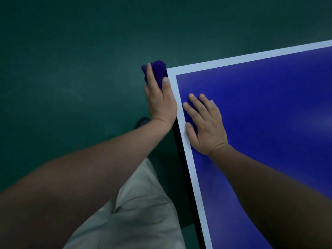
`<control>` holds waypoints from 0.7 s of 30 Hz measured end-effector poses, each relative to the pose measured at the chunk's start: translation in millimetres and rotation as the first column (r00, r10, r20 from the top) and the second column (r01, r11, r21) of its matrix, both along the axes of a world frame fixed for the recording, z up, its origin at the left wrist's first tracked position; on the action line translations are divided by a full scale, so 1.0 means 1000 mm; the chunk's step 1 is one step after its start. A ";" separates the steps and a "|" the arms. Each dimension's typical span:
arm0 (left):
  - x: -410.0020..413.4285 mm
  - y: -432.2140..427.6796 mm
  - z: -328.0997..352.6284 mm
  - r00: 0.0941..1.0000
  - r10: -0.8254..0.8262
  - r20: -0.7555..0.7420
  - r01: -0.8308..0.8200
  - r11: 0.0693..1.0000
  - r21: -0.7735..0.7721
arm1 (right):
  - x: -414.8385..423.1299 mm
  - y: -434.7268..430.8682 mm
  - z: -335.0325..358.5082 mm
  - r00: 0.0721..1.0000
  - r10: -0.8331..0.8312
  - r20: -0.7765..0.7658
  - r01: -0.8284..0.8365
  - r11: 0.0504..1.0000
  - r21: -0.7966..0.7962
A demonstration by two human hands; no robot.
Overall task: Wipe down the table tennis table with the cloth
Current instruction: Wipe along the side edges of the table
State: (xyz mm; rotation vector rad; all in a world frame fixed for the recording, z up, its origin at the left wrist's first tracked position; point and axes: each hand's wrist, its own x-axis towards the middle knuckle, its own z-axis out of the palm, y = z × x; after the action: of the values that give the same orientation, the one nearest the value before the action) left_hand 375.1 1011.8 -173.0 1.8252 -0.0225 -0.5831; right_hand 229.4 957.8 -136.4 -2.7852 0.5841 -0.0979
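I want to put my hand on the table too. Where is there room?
Free: the wide blue table top right of the right hand, up to the far white line. Crowded: the corner, where the left hand holds the cloth at the edge and the right hand lies flat.

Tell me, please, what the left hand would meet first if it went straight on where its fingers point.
Probably nothing: the left hand holds the cloth against the side of the table near its corner, and past that only floor shows.
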 end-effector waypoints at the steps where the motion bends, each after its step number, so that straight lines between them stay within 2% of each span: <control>1: -0.009 0.006 0.001 1.000 -0.026 -0.018 0.026 1.000 0.015 | 0.000 0.000 0.000 1.000 -0.003 -0.001 0.003 1.000 0.001; 5: -0.073 0.055 0.009 0.976 -0.161 -0.143 0.167 0.985 0.030 | 0.001 -0.002 -0.001 1.000 0.008 -0.008 -0.008 1.000 -0.012; 8: -0.101 0.075 0.019 0.954 -0.198 -0.224 0.209 0.978 0.024 | 0.001 -0.004 -0.003 1.000 0.001 -0.018 -0.001 1.000 -0.003; 10: -0.086 0.065 0.020 0.950 -0.179 -0.257 0.192 0.981 0.025 | 0.001 -0.004 -0.004 1.000 -0.016 -0.024 0.017 1.000 0.009; 13: -0.029 0.026 0.018 0.980 -0.093 -0.174 0.100 0.995 0.029 | 0.002 -0.003 -0.005 0.998 -0.047 -0.049 0.048 0.999 0.014; 15: 0.013 0.000 0.015 0.988 -0.091 -0.127 0.097 0.994 0.042 | 0.002 -0.002 -0.005 0.996 -0.055 -0.066 0.055 0.998 0.008; 18: 0.057 -0.004 0.012 0.949 -0.302 -0.093 0.309 0.948 0.075 | 0.002 -0.004 -0.004 0.996 -0.045 -0.079 0.048 0.998 0.027; 21: 0.079 0.021 0.011 0.827 -0.554 -0.099 0.562 0.821 0.104 | 0.005 -0.003 0.000 0.992 -0.080 -0.100 0.085 0.995 0.047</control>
State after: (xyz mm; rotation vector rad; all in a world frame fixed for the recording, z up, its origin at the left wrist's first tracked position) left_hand 454.4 1033.1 -161.8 1.9226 -0.5064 -1.0786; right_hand 234.2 954.3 -136.8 -2.7285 0.7162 0.0360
